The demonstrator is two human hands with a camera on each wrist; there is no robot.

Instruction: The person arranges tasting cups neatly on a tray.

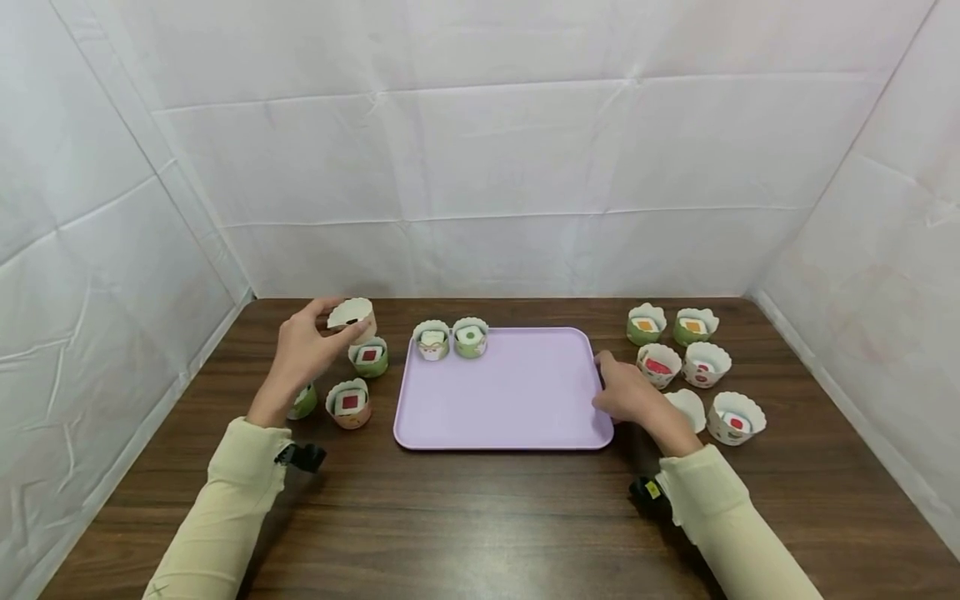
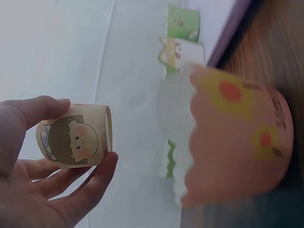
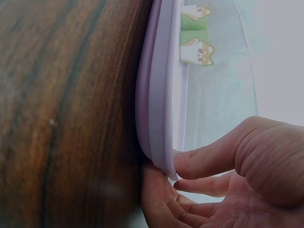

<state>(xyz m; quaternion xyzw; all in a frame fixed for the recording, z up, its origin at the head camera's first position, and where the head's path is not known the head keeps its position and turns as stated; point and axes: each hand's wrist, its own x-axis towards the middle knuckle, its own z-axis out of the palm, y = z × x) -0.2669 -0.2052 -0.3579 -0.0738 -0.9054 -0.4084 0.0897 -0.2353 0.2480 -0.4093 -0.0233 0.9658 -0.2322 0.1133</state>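
My left hand (image 1: 303,346) holds a paper baking cup (image 1: 354,314) between thumb and fingers, raised over the cups at the left. In the left wrist view this cup (image 2: 78,137) carries a cartoon face with brown hair. Below it stand a green cup (image 1: 370,367) and a pink cup (image 1: 350,414), each with a white piece with a dark red square inside. My right hand (image 1: 633,392) pinches the right rim of a lilac tray (image 1: 510,392), thumb on top and fingers beneath. Two cups, one with a cat-like face (image 1: 432,350) and one green (image 1: 471,347), stand at the tray's back left.
Another green cup (image 1: 302,404) is partly hidden by the left wrist. Several filled cups stand right of the tray, among them a green one (image 1: 643,335) and a white one (image 1: 731,429). White cloth walls (image 1: 502,167) enclose the back and sides of the brown table (image 1: 450,517).
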